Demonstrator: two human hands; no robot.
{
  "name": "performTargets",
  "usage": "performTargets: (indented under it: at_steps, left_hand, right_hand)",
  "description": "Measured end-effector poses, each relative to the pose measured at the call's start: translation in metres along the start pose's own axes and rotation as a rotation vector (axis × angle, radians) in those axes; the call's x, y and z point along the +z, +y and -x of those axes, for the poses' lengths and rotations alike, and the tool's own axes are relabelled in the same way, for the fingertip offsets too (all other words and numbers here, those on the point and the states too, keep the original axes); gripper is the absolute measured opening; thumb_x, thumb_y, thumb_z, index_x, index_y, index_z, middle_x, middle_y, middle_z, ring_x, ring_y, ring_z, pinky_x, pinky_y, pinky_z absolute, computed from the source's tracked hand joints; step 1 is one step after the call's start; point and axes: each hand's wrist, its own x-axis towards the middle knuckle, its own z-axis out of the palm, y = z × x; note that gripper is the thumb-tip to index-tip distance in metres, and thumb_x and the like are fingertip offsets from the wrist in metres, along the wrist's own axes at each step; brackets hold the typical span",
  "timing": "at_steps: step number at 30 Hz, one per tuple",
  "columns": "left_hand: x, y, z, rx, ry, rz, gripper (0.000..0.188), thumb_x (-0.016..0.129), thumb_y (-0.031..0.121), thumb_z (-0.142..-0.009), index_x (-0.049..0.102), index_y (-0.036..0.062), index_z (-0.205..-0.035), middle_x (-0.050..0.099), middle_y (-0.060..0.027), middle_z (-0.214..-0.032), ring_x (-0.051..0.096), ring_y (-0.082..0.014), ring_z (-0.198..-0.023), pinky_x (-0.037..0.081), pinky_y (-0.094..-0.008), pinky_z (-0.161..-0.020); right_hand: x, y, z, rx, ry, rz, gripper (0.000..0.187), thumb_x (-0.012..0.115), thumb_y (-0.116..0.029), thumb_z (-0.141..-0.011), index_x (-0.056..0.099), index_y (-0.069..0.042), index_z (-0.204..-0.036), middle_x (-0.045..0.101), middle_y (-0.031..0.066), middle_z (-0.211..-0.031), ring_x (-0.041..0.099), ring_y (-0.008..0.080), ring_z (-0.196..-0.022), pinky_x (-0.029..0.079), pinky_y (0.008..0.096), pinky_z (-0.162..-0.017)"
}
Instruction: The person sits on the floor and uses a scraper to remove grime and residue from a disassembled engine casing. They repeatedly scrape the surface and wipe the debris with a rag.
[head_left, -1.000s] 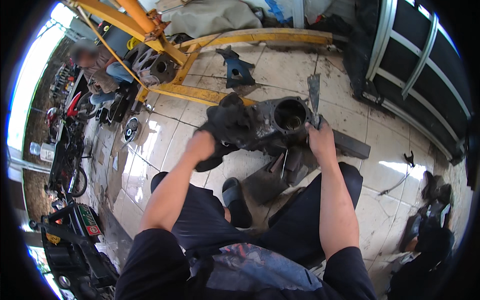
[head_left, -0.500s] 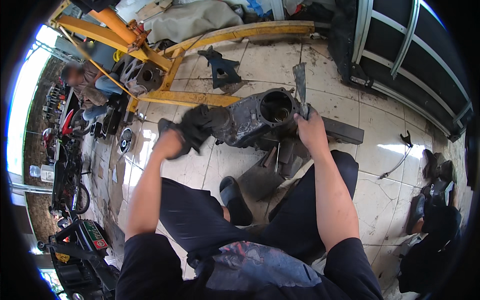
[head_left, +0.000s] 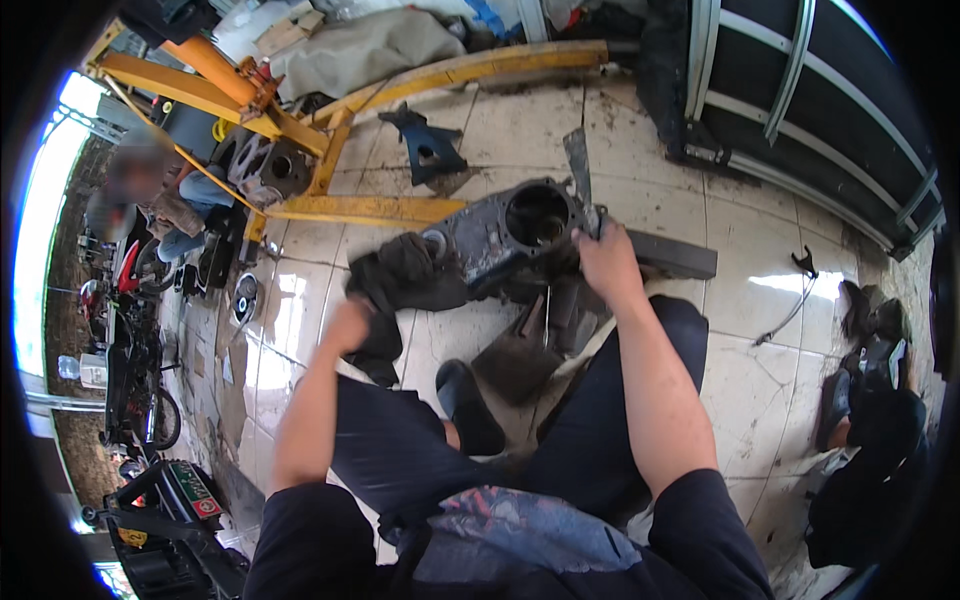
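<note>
Left hand [head_left: 347, 328]: clenched on a dark cloth [head_left: 405, 265]. Hand is blurred, exact finger placement can't be told. Cloth is bunched over the left end of the metal gear casing [head_left: 485, 240], with a loose part hanging near the left knee.

Right hand [head_left: 610, 262]: fingers wrapped round the grip end of a flat scraper [head_left: 577, 165], right beside the casing's right rim. Can't tell if the knuckles touch metal. Blade points to the far edge of the floor.

Casing sits mid-floor in front of the knees, round bore facing up near its right end. Surface grimy. Its support is mostly hidden; a dark beam [head_left: 680, 256] sticks out past it on the right, a dark metal plate [head_left: 515, 360] lies on the near side.

Tiled floor [head_left: 745, 370]: blue-black bracket [head_left: 430, 150] toward the far edge, next to the yellow hoist frame [head_left: 380, 209]. Fork-ended lever [head_left: 803, 263] lies near the right edge. Round metal part [head_left: 243, 298] toward the left edge, co-worker [head_left: 160, 205] seated beyond it.
</note>
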Motion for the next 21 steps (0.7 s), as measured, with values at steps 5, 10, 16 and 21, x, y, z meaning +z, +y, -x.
performTargets:
  at_steps: [5,10,16,21]
  left_hand:
    - [-0.159,0.099,0.002,-0.329,1.516,1.192,0.046,0.05,0.032,-0.108,0.063,-0.0114,-0.114,0.071,-0.0246,-0.101,0.063,-0.0332,-0.087,0.05,-0.0475,-0.08]
    - [-0.025,0.097,-0.012,-0.101,-0.083,-0.003,0.027,0.054,0.022,-0.099,0.07,0.0034,-0.112,0.072,-0.0228,-0.11,0.064,-0.0376,-0.104,0.05,-0.0462,-0.093]
    - [-0.134,0.074,-0.008,-0.193,0.089,-0.024,0.034,0.049,0.014,-0.1,0.06,-0.008,-0.123,0.063,-0.0241,-0.131,0.06,-0.042,-0.117,0.045,-0.043,-0.103]
    - [-0.225,0.129,0.01,-0.257,1.637,0.961,0.03,0.046,0.016,-0.105,0.064,-0.0027,-0.119,0.067,-0.0238,-0.114,0.067,-0.039,-0.091,0.056,-0.0435,-0.083]
  right_hand:
    - [-0.029,-0.002,-0.016,0.471,-0.294,-0.156,0.038,0.066,-0.024,-0.092,0.061,0.008,-0.111,0.065,0.0319,-0.113,0.06,0.0482,-0.113,0.048,0.049,-0.096]
    - [-0.01,-0.034,-0.01,0.374,-0.389,-0.168,0.039,0.066,-0.023,-0.092,0.061,0.008,-0.116,0.066,0.0312,-0.113,0.06,0.0474,-0.114,0.048,0.0479,-0.097]
    - [-0.025,-0.03,-0.007,0.396,-0.321,-0.107,0.035,0.067,-0.023,-0.091,0.063,0.006,-0.111,0.068,0.029,-0.106,0.064,0.0458,-0.106,0.049,0.0478,-0.092]
    - [-0.033,-0.023,-0.011,0.412,-0.329,-0.157,0.04,0.067,-0.022,-0.092,0.06,0.007,-0.118,0.068,0.0303,-0.109,0.063,0.0467,-0.11,0.05,0.0479,-0.094]
